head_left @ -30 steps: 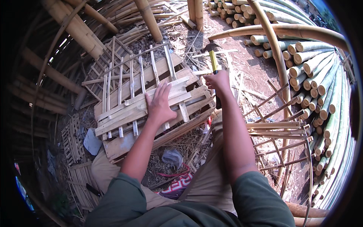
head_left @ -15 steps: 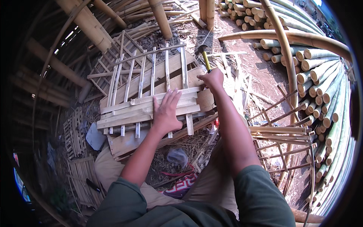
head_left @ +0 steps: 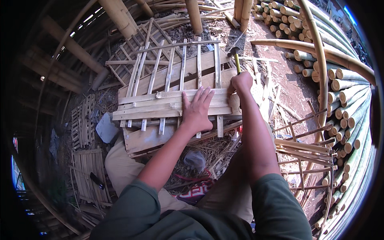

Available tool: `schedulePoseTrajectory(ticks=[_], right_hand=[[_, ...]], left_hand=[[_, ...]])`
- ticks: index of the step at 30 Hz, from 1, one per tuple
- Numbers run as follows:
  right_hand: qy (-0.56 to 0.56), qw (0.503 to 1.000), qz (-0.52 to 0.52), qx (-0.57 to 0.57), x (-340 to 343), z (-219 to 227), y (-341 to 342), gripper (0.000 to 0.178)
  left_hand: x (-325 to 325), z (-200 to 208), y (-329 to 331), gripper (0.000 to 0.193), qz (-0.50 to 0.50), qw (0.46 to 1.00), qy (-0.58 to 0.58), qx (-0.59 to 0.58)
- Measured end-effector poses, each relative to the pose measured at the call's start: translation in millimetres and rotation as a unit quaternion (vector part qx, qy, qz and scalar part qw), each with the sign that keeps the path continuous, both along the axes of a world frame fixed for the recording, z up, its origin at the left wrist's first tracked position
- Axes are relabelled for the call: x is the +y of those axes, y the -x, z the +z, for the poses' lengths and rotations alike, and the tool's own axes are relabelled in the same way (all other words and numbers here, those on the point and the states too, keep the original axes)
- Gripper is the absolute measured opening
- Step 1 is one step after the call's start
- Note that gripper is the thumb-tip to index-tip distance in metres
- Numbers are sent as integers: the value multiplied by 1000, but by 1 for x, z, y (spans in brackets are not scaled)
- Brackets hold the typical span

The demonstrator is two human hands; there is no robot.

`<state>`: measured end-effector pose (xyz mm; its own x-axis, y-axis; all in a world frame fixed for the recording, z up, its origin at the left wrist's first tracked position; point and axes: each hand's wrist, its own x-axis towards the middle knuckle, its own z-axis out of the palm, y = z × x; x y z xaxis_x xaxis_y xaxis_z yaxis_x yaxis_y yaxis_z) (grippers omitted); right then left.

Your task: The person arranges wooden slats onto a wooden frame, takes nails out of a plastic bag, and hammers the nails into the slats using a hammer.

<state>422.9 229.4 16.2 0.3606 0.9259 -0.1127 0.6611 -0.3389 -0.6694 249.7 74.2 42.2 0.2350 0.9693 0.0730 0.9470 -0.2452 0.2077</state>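
Note:
A slatted panel of pale bamboo strips (head_left: 152, 82) lies across wooden boards in front of me. Several wider bamboo slats (head_left: 148, 113) run sideways over its near end. My left hand (head_left: 198, 110) presses flat on these slats, fingers spread, near their right part. Just past the slats' right ends, my right hand (head_left: 242, 83) is wrapped around the handle of a hammer (head_left: 237, 63). The handle is yellow and black, and the dark head points away from me, above the ground beyond the boards. Part of the handle is hidden by my fist.
Cut green bamboo poles (head_left: 348, 108) are stacked at the right, behind a curved bamboo pole (head_left: 320, 60). A bamboo strip frame (head_left: 302, 148) stands at my right. Finished-looking slatted pieces (head_left: 90, 172) lie at the left, with a dark-handled tool (head_left: 97, 181) on one. A clear plastic bag (head_left: 195, 161) lies between my legs.
The whole view has shifted, so the scene sits farther right. My right hand and the hammer have come slightly closer to the panel. My left hand stays on the slats.

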Motion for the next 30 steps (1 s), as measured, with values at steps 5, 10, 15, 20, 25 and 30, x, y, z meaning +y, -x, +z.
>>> schedulePoseTrajectory(ticks=[5, 10, 15, 20, 25, 30], right_hand=[[-11, 1000, 3, -28, -1, 1, 0, 23], [-2, 999, 20, -26, -7, 12, 0, 22], [-3, 1000, 6, -2, -15, 27, 1, 25], [39, 988, -3, 150, -6, 8, -15, 27], [16, 966, -19, 259, -23, 15, -4, 25], [9, 958, -22, 287, -21, 6, -7, 24]], left_hand=[[-1, 1, -2, 103, -1, 1000, 9, -9], [0, -4, -1, 104, -11, 1000, -8, -16], [0, -3, -2, 108, 14, 1000, 20, 11], [3, 2, -8, 115, 20, 998, 50, 31], [3, 0, -5, 117, 37, 997, 50, 49], [3, -1, -9, 117, 34, 998, 33, 49]])
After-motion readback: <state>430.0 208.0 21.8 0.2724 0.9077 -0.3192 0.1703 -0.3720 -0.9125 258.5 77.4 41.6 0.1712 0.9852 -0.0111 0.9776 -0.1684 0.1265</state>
